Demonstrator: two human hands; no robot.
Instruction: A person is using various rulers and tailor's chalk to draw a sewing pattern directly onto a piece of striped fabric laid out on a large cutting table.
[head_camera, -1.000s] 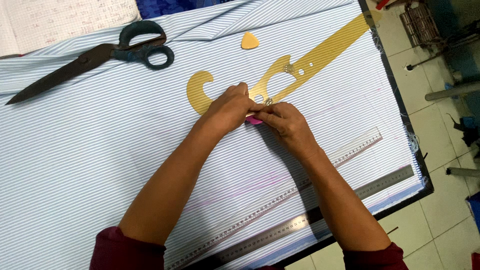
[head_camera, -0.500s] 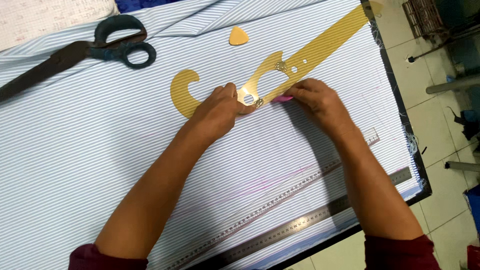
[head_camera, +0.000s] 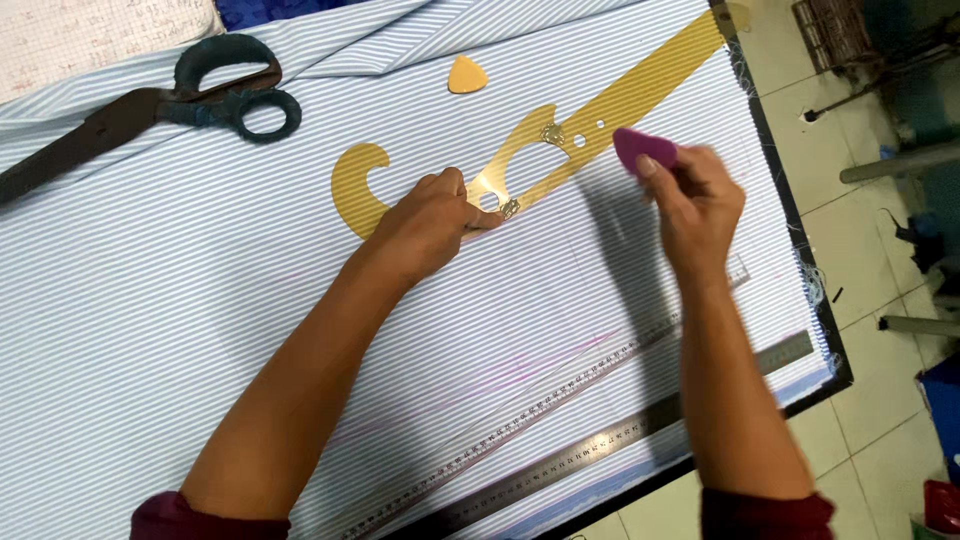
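Fingers (head_camera: 470, 205) of the left hand (head_camera: 425, 225) lie flat and close together, pressing down on the middle of a yellow curved ruler (head_camera: 610, 105), next to its round cut-out; the fingers of the right hand (head_camera: 700, 200) are pinched narrow on a pink tailor's chalk (head_camera: 645, 148), held raised just beside the ruler's straight arm and a little above the cloth, its shadow falling below it. Under both hands spreads a blue-and-white striped fabric (head_camera: 200, 320) that covers nearly the whole table (head_camera: 800, 250), whose dark edge shows beyond the right hand. From the left fingers the ruler hooks away to a curled end on the far side of that hand, while its long arm runs up past the right hand toward the far corner of the cloth. Just beyond the left fingers, further from the person, lies a small orange chalk piece (head_camera: 467, 75) on the fabric, apart from the ruler. Well off past the left hand rest big dark scissors (head_camera: 160, 105), handles toward the ruler. Nearer the person, crossing under the right forearm, a clear straight ruler (head_camera: 560, 390) lies slantwise on the cloth, and a metal ruler (head_camera: 640, 425) lies just beside it along the near table edge. Past the right hand is a tiled floor (head_camera: 890, 250)
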